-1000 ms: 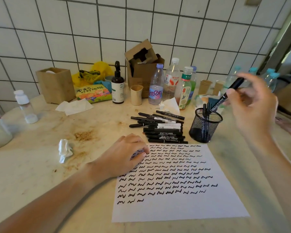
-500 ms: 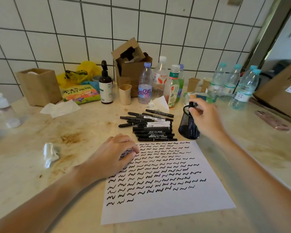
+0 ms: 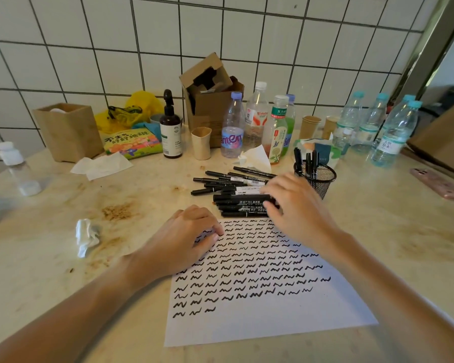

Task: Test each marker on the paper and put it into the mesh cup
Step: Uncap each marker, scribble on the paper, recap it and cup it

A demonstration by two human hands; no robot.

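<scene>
Two bare hands work at the centre of the frame over a stained stone countertop (image 3: 50, 258). The left hand (image 3: 178, 242) rests on the upper left corner of the sheet of paper (image 3: 273, 318), fingers curled loosely and holding nothing, their tips pressing the sheet down. The paper carries many rows of short black squiggles, with its lowest part bare. The right hand (image 3: 296, 210) reaches over the paper's top edge onto the pile of black markers (image 3: 228, 191) lying just above the sheet; its fingers (image 3: 269, 205) touch the right ends of the nearest markers, though whether they pinch one or only lie on it I cannot tell (the fingertips cover the ends).

Right of the pile, just behind the right hand, stands the black mesh cup (image 3: 323, 179), upright, with a few markers (image 3: 308, 161) standing in it.

Along the tiled wall at the top of the frame stand a wooden box (image 3: 68, 132), a dark pump bottle (image 3: 171, 132), an open cardboard box (image 3: 210, 100), a paper cup (image 3: 201, 142) and several plastic water bottles (image 3: 393, 132). A crumpled tissue (image 3: 85, 237) lies at the left of the frame, and a pink phone (image 3: 438, 183) at the right edge.
</scene>
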